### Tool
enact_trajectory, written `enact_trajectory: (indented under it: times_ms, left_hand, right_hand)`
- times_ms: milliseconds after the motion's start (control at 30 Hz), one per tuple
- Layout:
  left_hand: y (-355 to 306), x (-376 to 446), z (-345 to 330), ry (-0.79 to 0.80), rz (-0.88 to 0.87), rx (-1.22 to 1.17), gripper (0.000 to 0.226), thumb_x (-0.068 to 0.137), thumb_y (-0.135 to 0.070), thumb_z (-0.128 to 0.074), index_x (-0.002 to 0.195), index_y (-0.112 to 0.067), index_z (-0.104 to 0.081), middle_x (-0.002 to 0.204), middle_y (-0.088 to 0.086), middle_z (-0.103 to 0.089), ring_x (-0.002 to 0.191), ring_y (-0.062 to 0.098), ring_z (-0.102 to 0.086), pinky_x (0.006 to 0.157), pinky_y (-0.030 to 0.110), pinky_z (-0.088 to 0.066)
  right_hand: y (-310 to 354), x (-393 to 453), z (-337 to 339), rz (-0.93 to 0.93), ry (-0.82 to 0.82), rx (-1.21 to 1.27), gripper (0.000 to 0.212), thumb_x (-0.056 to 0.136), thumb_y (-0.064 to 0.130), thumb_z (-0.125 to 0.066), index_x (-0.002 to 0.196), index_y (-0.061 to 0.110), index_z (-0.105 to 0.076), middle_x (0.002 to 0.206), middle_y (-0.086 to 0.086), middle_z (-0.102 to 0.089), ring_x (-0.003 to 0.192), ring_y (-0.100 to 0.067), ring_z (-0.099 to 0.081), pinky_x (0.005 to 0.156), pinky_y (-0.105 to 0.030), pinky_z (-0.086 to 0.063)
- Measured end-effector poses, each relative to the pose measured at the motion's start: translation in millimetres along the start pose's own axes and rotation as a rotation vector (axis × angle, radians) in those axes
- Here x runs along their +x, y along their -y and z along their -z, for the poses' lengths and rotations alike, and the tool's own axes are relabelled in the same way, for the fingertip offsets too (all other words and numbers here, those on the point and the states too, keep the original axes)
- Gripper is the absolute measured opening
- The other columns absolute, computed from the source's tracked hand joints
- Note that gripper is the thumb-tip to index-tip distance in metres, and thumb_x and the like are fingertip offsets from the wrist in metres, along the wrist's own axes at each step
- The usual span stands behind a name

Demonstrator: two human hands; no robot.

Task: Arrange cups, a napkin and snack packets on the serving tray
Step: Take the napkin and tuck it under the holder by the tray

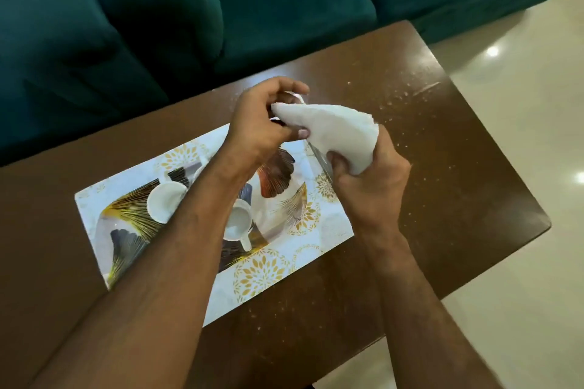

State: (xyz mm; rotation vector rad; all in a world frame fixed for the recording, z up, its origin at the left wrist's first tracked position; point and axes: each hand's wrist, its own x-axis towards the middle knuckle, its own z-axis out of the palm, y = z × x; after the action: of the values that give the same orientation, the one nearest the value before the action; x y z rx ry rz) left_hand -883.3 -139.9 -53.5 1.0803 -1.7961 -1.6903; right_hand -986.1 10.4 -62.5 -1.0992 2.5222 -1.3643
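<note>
Forearms cross over tray (328,230) on brown table (458,167). Two cups (162,200) already on tray, third partly hidden. Left hand (262,126) pinches napkin (335,133) tip; right hand (369,180) clutches other end, above tray edge. Napkin unplaced; no snack packets visible.

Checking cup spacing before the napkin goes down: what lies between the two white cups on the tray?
In the head view, the left forearm crosses above the gap between the left cup and the right cup; the tray beneath it is hidden.
</note>
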Motion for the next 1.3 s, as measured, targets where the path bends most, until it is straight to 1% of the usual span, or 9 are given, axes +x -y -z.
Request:
enact_trajectory:
  times_ms: [167,367,433,500,667,800,900,1100,1300]
  left_hand:
    - [0.6,37.7,-18.2,0.194,-0.154,0.299,0.062,0.062,0.023,-0.077,0.100,-0.026,-0.074,0.091,-0.013,-0.071,0.083,-0.002,-0.068,0.069,0.015,-0.057]
    - [15.7,51.8,-26.3,0.177,-0.243,0.534,0.055,0.067,0.023,-0.069,0.098,-0.021,-0.079,0.093,-0.004,-0.074,0.086,0.013,-0.069,0.072,0.024,-0.060]
    - [18.5,52.3,-26.7,0.167,-0.260,0.580,0.054,0.069,0.025,-0.065,0.099,-0.017,-0.080,0.092,0.001,-0.076,0.087,0.020,-0.071,0.075,0.039,-0.064]
    - [18.7,54.7,-26.6,0.156,-0.278,0.627,0.051,0.071,0.024,-0.065,0.099,-0.016,-0.081,0.093,0.004,-0.077,0.088,0.025,-0.071,0.077,0.047,-0.064]
    - [13.1,62.8,-31.2,0.146,-0.296,0.808,0.051,0.072,0.018,-0.060,0.100,-0.019,-0.080,0.095,0.001,-0.078,0.091,0.029,-0.072,0.092,0.049,-0.057]
    - [14.9,67.1,-34.2,0.234,-0.245,0.940,0.058,0.079,0.019,-0.060,0.112,-0.026,-0.076,0.111,0.000,-0.077,0.107,0.030,-0.067,0.100,0.050,-0.053]
    - [18.6,65.6,-31.8,0.239,-0.242,0.905,0.059,0.079,0.019,-0.067,0.118,-0.024,-0.075,0.118,0.003,-0.075,0.113,0.029,-0.066,0.097,0.052,-0.056]
    - [20.6,60.9,-25.3,0.204,-0.253,0.778,0.055,0.077,0.025,-0.065,0.111,-0.015,-0.080,0.111,0.007,-0.074,0.103,0.025,-0.068,0.084,0.047,-0.063]
    - [24.2,63.0,-24.8,0.137,-0.370,0.819,0.035,0.082,0.011,-0.077,0.106,-0.015,-0.081,0.109,0.004,-0.075,0.110,0.024,-0.064,0.093,0.048,-0.054]
  right_hand:
    - [-18.4,13.1,-0.8,0.042,-0.068,-0.122,0.053,0.078,0.005,-0.083,0.128,0.007,-0.064,0.107,-0.007,-0.077,0.092,-0.025,-0.073,0.079,-0.038,-0.063]
    - [-28.2,15.8,-10.4,0.084,-0.018,-0.151,0.042,0.084,0.004,-0.079,0.124,0.003,-0.067,0.101,-0.007,-0.076,0.087,-0.023,-0.072,0.076,-0.032,-0.058]
    - [-30.6,14.8,-13.3,0.089,-0.002,-0.178,0.041,0.082,0.002,-0.079,0.122,0.001,-0.069,0.095,-0.007,-0.076,0.081,-0.023,-0.071,0.074,-0.030,-0.054]
    - [-32.5,14.9,-14.8,0.096,0.011,-0.183,0.041,0.081,0.002,-0.079,0.121,0.002,-0.069,0.097,-0.006,-0.077,0.083,-0.022,-0.072,0.074,-0.030,-0.054]
    - [-36.1,15.1,-15.9,0.124,0.015,-0.162,0.029,0.087,0.010,-0.078,0.114,0.003,-0.072,0.095,-0.006,-0.076,0.081,-0.020,-0.071,0.071,-0.034,-0.057]
    - [-38.7,14.5,-14.4,0.126,0.016,-0.160,0.027,0.083,0.007,-0.078,0.109,0.003,-0.073,0.094,-0.007,-0.076,0.080,-0.022,-0.071,0.072,-0.038,-0.059]
    - [-38.6,14.1,-13.2,0.125,0.025,-0.162,0.025,0.085,0.009,-0.078,0.109,0.003,-0.074,0.093,-0.007,-0.076,0.079,-0.021,-0.070,0.071,-0.037,-0.059]
    - [-40.3,14.3,-13.0,0.141,0.013,-0.169,0.017,0.085,0.007,-0.078,0.100,0.003,-0.076,0.083,-0.008,-0.072,0.068,-0.022,-0.064,0.060,-0.037,-0.054]
    - [-43.2,12.9,-12.9,0.147,0.018,-0.157,0.013,0.086,0.008,-0.077,0.099,0.003,-0.077,0.085,-0.008,-0.073,0.068,-0.022,-0.064,0.060,-0.040,-0.056]
